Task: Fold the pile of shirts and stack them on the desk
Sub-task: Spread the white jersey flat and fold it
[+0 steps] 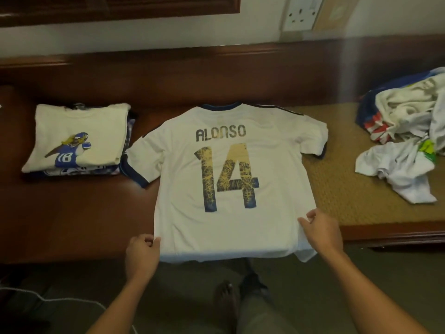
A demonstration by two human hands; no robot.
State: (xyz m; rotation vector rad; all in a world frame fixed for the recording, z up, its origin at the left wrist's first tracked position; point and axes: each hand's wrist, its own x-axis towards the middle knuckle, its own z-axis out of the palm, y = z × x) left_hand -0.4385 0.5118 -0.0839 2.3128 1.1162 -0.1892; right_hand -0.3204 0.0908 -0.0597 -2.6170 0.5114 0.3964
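A white football jersey (pixel 272 169) printed ALONSO 14 lies spread flat, back side up, in the middle of the dark wooden desk (pixel 72 213). Its hem hangs over the front edge. My left hand (pixel 142 254) pinches the hem's left corner. My right hand (pixel 321 231) grips the hem's right corner. On the left stands a stack of folded shirts (pixel 77 141), topped by a white one with a blue number 18 figure. At the far right lies a loose pile of unfolded shirts (pixel 407 131), white, blue and red.
A woven mat (pixel 349 194) covers the desk's right part under the loose pile. A wall socket (pixel 302 14) sits above the desk's raised back ledge. My leg and bare foot (pixel 227 300) show below the desk on the carpet, with a white cable (pixel 48 300) at lower left.
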